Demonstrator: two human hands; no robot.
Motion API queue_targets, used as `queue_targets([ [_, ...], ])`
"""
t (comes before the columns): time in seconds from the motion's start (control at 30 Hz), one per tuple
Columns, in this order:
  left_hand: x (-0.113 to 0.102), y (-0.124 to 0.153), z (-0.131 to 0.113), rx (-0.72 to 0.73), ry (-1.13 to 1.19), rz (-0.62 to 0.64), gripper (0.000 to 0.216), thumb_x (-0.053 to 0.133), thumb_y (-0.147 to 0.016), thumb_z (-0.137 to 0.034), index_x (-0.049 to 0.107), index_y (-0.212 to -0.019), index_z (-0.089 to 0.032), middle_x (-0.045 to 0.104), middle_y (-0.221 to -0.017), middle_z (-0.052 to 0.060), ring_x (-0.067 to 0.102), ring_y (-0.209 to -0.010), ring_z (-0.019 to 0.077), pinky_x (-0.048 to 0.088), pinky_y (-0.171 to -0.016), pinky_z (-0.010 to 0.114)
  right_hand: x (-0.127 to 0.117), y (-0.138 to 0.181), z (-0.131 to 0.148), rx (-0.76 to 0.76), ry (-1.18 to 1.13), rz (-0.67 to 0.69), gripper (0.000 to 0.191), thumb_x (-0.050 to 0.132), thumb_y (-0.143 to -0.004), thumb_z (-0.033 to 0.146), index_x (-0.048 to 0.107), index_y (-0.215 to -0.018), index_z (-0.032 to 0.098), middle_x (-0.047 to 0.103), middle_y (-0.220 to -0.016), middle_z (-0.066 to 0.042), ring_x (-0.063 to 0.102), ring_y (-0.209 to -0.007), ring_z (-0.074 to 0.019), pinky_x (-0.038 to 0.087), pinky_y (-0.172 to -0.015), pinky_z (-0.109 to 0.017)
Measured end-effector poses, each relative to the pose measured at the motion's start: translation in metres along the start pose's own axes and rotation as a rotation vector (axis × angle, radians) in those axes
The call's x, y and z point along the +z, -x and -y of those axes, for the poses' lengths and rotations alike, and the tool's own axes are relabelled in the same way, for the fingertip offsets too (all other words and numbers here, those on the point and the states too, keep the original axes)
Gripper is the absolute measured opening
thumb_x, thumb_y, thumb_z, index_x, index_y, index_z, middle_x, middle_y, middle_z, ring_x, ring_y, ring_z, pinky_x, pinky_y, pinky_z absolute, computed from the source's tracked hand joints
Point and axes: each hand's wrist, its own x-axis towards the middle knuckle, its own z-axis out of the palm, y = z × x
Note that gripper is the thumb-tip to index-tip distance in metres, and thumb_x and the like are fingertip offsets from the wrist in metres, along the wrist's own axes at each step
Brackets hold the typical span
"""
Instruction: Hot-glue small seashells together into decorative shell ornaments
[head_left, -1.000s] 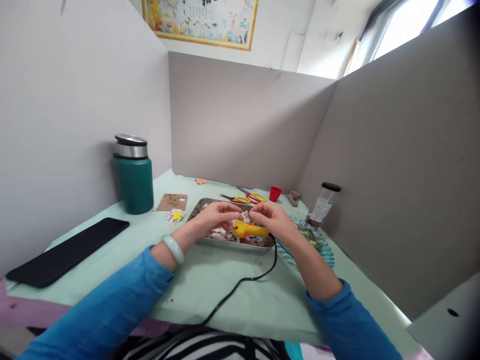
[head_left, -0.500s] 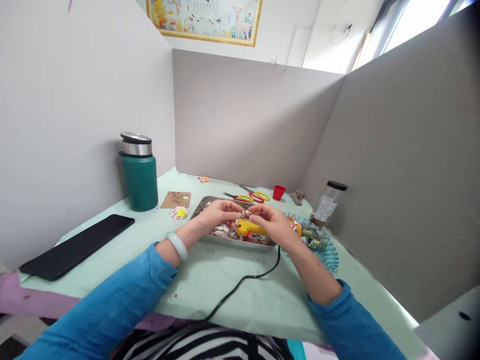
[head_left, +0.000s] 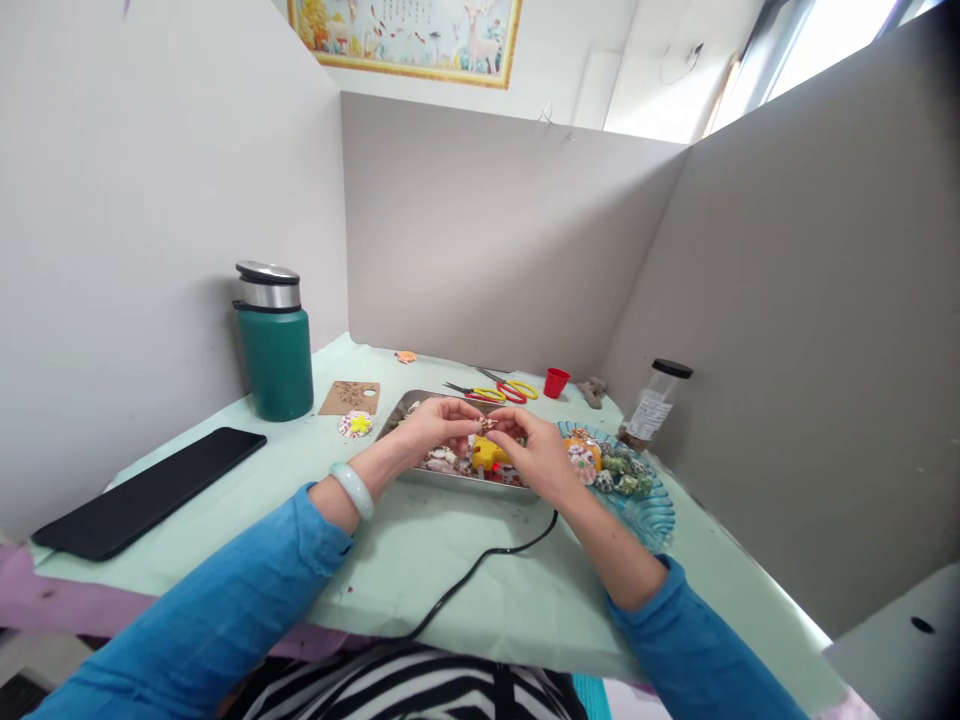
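My left grip [head_left: 431,432] and right grip [head_left: 536,448] together pinch a small shell-like piece [head_left: 486,424] above the metal tray [head_left: 450,482]. Its working appears unfinished; how much remains I cannot tell. A yellow-centred disc [head_left: 355,424], seemingly complete, lies on the worktop [head_left: 420,560].

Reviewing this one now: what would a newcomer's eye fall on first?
Probably the left hand and right hand, meeting over the metal tray with a small speckled piece at their fingertips, near a yellow glue gun in the tray. The tall green bottle on the left likely draws the eye next, then the bright red cup beyond the tray and the blue plate on the right.
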Motion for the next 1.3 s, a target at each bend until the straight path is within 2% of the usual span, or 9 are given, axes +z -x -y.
queue_targets([
  [0.4,-0.0004,-0.0011,0.0005,-0.018,-0.013,-0.009,0.033,0.074,-0.068,-0.033,0.061,-0.089,-0.011,0.060,-0.061,0.001,0.055,-0.049,0.0081,0.044,-0.049,0.020,-0.0007,0.0008,0.0012,-0.005,0.044,0.023,0.021,0.059,-0.079,0.032,0.062,-0.097,0.020,0.067,-0.087,-0.004,0.061,-0.078,-0.0173,0.047,-0.073,-0.030],
  [0.77,-0.0014,-0.0020,0.0022,-0.014,0.014,0.010,0.036,0.073,-0.068,-0.035,0.064,-0.092,-0.010,0.063,-0.072,0.004,0.055,-0.048,0.0073,0.044,-0.048,0.021,-0.0006,-0.0002,-0.0018,-0.028,0.029,0.005,0.020,0.055,-0.082,0.027,0.061,-0.099,0.021,0.066,-0.089,-0.004,0.060,-0.079,-0.0171,0.047,-0.074,-0.030],
  [0.97,-0.0019,-0.0029,0.0036,-0.013,0.000,-0.001,0.032,0.074,-0.066,-0.034,0.063,-0.084,-0.010,0.059,-0.059,0.001,0.055,-0.048,0.0083,0.044,-0.049,0.021,-0.0013,0.0010,-0.0003,-0.052,0.077,-0.006,0.023,0.056,-0.081,0.029,0.059,-0.103,0.022,0.066,-0.086,-0.004,0.060,-0.080,-0.0187,0.046,-0.074,-0.031],
  [1.17,-0.0009,-0.0013,0.0021,-0.003,-0.016,-0.012,0.030,0.075,-0.065,-0.033,0.061,-0.080,-0.011,0.059,-0.059,0.000,0.054,-0.048,0.0080,0.042,-0.049,0.020,-0.0026,0.0008,0.0019,-0.064,0.119,-0.012,0.013,0.055,-0.082,0.029,0.062,-0.090,0.021,0.066,-0.087,-0.004,0.060,-0.080,-0.0186,0.045,-0.076,-0.031],
  [1.3,0.0008,0.0009,-0.0010,-0.013,-0.054,-0.005,0.029,0.073,-0.068,-0.036,0.062,-0.079,-0.011,0.058,-0.057,0.000,0.055,-0.049,0.0086,0.042,-0.050,0.021,-0.0040,0.0009,0.0042,-0.108,0.146,-0.009,0.013,0.054,-0.083,0.027,0.063,-0.091,0.022,0.066,-0.088,-0.004,0.058,-0.078,-0.0181,0.045,-0.075,-0.031],
])
